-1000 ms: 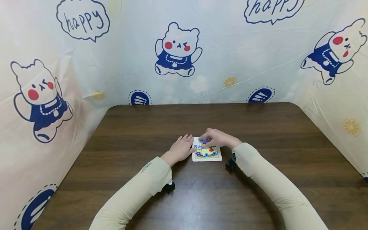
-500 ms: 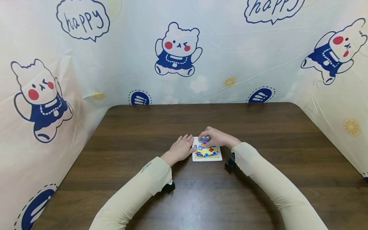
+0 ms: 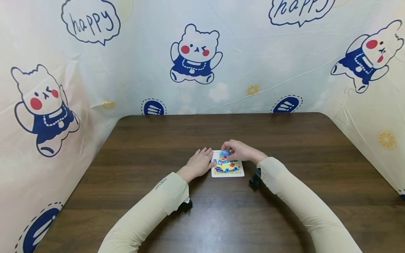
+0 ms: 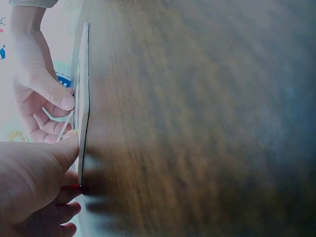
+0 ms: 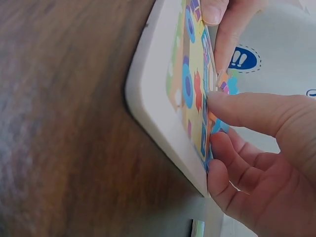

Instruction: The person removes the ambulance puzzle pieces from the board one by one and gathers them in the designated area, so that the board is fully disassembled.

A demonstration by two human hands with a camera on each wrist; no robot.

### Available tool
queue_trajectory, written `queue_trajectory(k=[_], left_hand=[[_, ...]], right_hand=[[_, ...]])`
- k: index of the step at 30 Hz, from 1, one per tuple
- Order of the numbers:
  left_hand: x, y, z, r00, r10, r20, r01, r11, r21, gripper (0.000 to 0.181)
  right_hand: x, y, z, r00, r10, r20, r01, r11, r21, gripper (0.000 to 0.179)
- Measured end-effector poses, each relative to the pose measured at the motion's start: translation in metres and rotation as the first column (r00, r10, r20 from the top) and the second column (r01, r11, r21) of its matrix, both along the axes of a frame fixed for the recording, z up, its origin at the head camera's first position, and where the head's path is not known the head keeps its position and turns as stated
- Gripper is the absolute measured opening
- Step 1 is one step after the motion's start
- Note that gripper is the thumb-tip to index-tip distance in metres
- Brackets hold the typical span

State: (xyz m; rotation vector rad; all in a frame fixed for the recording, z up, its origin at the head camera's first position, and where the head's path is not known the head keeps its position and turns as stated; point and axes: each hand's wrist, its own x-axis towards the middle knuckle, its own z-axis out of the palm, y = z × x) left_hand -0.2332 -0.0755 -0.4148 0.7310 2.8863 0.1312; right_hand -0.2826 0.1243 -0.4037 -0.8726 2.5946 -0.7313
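Note:
A square puzzle board (image 3: pixel 227 175) with a white rim and a yellow ambulance picture lies flat near the middle of the table. My left hand (image 3: pixel 198 164) rests along its left edge, fingers stretched out and thumb (image 4: pixel 69 148) on the rim. Over the board's far part, my right hand (image 3: pixel 242 151) pinches a blue puzzle piece (image 3: pixel 225 153) between thumb and fingers. That piece (image 4: pixel 64 124) stands tilted from the board, seen edge-on in the left wrist view. In the right wrist view, the right thumb (image 5: pixel 247 111) and fingers cover part of the piece (image 5: pixel 222 123).
A dark wooden table (image 3: pixel 215 218) extends all round the board. A small thin item with a pale green edge (image 5: pixel 198 228) shows at the bottom of the right wrist view. A printed cloth (image 3: pixel 240 63) hangs behind the table.
My right hand has shifted slightly to the right, and the blue puzzle piece in its fingers has moved right and looks more tilted. The left hand and the board stay put.

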Motion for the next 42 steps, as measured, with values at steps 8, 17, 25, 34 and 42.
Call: queue_trajectory(k=[8,17,25,34,42], left_hand=[[-0.0003,-0.0002,-0.0004,1.000,-0.001,0.001,0.001,1.000,-0.004,0.059],[-0.0011,0.0000,-0.0005,1.000,-0.009,-0.001,0.009,1.000,0.008,0.059],[-0.0017,0.0004,-0.0002,1.000,-0.004,-0.002,0.004,1.000,0.004,0.059],[-0.0014,0.0004,-0.0008,1.000,-0.004,0.001,0.004,1.000,0.008,0.059],[0.0008,0.0004,-0.0002,1.000,-0.001,0.002,0.001,1.000,0.014,0.058]], right_hand=[[-0.0028,0.0018,-0.0017,1.000,-0.012,0.013,0.012,1.000,-0.016,0.028],[-0.0038,0.0004,-0.0005,0.999,-0.037,-0.007,0.037,0.999,0.000,0.024],[-0.0037,-0.0003,-0.0005,0.999,-0.031,-0.037,0.031,0.999,-0.008,0.022],[-0.0024,-0.0008,0.0004,1.000,-0.011,-0.027,0.010,1.000,-0.001,0.019],[-0.0028,-0.0017,0.0000,1.000,-0.013,0.003,0.013,1.000,0.026,0.019]])
